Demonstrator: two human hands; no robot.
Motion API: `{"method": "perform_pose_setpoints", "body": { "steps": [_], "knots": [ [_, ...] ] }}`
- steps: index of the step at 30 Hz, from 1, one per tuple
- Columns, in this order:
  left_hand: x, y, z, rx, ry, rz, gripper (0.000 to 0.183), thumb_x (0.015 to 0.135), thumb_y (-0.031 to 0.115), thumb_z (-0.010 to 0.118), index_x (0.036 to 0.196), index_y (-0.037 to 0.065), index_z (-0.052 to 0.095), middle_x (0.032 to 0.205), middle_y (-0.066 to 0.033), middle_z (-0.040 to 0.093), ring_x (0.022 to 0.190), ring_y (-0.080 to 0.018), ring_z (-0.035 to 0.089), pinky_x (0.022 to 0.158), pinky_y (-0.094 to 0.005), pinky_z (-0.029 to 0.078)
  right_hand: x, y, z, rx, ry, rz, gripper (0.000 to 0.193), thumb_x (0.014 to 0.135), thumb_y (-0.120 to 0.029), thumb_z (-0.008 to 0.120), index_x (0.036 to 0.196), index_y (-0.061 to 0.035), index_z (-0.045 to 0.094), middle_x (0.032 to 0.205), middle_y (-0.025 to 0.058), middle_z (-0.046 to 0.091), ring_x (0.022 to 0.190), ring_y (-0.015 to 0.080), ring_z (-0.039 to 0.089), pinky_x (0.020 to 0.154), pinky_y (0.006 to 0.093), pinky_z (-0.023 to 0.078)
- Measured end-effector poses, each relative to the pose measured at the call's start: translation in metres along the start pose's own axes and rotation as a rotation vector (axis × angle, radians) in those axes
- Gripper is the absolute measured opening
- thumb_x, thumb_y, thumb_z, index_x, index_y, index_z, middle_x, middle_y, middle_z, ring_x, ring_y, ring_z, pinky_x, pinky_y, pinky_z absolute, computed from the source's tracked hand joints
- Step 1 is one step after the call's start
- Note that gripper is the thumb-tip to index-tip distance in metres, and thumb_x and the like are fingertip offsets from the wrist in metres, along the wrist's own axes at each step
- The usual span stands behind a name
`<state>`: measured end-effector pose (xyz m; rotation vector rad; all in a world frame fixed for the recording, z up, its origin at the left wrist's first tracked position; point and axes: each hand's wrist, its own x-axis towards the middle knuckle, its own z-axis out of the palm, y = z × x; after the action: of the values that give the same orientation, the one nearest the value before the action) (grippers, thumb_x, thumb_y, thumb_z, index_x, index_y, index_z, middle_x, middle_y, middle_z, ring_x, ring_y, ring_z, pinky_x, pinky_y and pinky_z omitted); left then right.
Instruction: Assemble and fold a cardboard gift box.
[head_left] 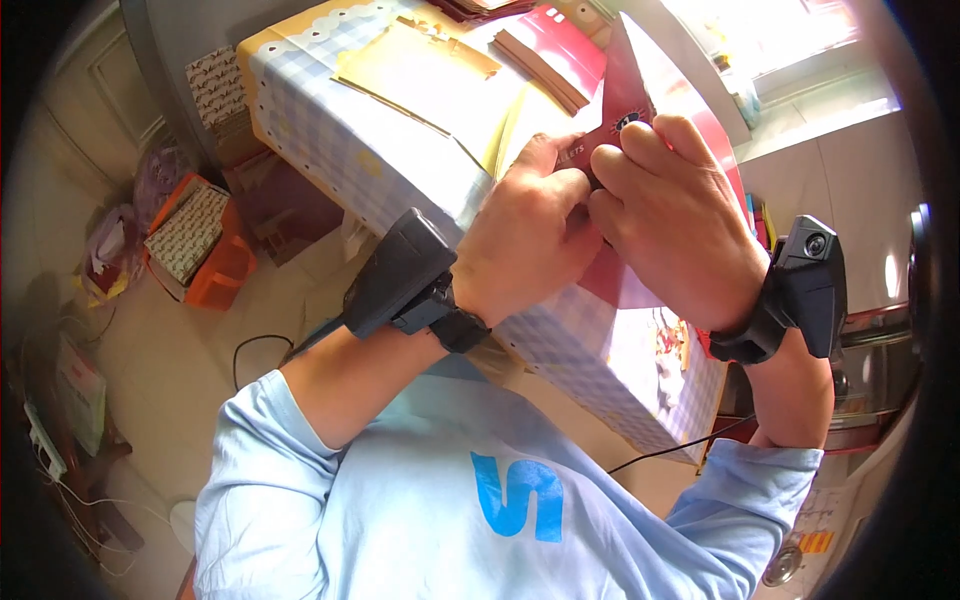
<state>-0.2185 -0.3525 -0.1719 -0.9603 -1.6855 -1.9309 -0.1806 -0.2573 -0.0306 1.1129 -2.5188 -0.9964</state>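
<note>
A red printed cardboard piece (628, 82), creased and standing up in a peak, is between my hands over the table. My left hand (530, 235) is closed at its lower left edge, thumb and forefinger near the printed text. My right hand (680, 210) has its fingers curled tightly over the middle of the card, next to a dark round print. The knuckles of the two hands almost touch. Behind my fingers the exact grip is hidden. A black strapped device (405, 270) is on my left wrist, and another (805, 280) on my right.
A blue checked cloth covers the table (350, 130). Flat yellowish card sheets (415, 75) lie on it, with a stack of red cards (550, 50) at the back. An orange bag (215, 250) stands on the floor at left. A black cable (680, 445) hangs near the table's right end.
</note>
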Motion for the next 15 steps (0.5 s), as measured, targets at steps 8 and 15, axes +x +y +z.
{"method": "perform_pose_setpoints", "body": {
  "steps": [8,15],
  "knots": [
    [-0.002,0.0044,0.0057,-0.029,-0.027,-0.139,0.033,0.072,-0.002,0.068,0.104,-0.003,0.065,0.124,-0.0243,0.056,0.098,-0.0357,0.064,0.076,-0.0361,0.056,-0.0034,0.0,0.0023,-0.06,-0.023,0.011,0.011,0.063,-0.021,0.065,0.071,-0.0146,0.063,0.081,-0.0023,0.053,0.09,0.014,0.05,0.088,0.0269,0.035],
    [-0.0039,0.0039,0.0071,0.005,0.009,-0.093,0.037,0.07,-0.003,0.067,0.107,-0.003,0.064,0.125,-0.0229,0.056,0.095,-0.0327,0.064,0.073,-0.0331,0.055,-0.0057,-0.0011,0.0007,0.045,0.002,0.027,0.009,0.066,-0.018,0.061,0.073,-0.0121,0.061,0.083,-0.0004,0.048,0.09,0.0165,0.048,0.089,0.0299,0.036]
  ]
}}
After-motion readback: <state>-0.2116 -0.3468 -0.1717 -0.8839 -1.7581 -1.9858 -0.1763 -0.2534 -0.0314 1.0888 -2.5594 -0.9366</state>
